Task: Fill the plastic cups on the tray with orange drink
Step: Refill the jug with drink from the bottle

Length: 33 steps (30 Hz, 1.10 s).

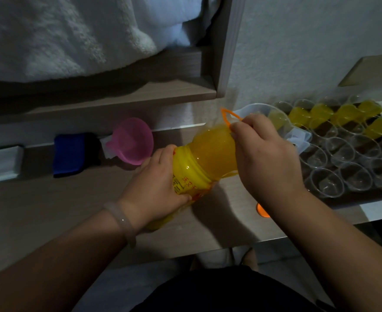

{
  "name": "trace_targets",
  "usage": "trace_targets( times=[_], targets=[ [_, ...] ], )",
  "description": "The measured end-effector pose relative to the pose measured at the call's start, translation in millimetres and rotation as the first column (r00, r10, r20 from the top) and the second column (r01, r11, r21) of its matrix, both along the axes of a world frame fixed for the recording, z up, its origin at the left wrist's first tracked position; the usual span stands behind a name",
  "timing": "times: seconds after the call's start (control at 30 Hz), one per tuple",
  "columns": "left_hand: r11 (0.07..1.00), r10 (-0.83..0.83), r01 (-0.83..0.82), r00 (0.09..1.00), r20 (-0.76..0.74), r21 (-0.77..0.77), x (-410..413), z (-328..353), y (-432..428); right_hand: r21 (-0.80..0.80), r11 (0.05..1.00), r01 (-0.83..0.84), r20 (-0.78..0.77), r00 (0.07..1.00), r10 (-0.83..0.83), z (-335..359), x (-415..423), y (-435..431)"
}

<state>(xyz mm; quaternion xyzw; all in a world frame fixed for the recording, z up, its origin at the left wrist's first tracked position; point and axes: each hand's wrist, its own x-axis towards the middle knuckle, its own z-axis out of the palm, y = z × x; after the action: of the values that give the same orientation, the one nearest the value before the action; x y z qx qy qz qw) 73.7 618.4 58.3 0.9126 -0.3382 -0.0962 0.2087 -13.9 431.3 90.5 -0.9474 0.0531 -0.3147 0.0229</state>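
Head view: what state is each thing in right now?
Large yellow plastic bottle of orange drink: tilted toward the jug, uncapped.
Left hand: gripping the bottle's base.
Right hand: holding its neck.
Clear plastic jug: partly filled.
Clear plastic cups: far row filled, near ones empty.
Orange cap: off, on the table.

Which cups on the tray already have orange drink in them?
Only the cups in the far rows hold orange drink; the near cups are clear and empty.
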Motion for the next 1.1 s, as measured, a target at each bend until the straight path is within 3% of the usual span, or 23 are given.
trace_targets(
  times=[0.6, 1.1],
  targets=[
    [0.981, 0.021, -0.017, 1.0, -0.017, 0.192, -4.1, 39.3, -3.6, 0.056, 0.998, 0.029, 0.045, 0.998, -0.032, -2.3, 5.4, -6.6],
    [0.949, 0.043, -0.04, 0.999, -0.001, 0.313, -10.4, 58.2, -11.2, 0.178, 0.983, -0.051, 0.07, 0.997, 0.039, -4.4, 9.5, -16.8]
  ],
)
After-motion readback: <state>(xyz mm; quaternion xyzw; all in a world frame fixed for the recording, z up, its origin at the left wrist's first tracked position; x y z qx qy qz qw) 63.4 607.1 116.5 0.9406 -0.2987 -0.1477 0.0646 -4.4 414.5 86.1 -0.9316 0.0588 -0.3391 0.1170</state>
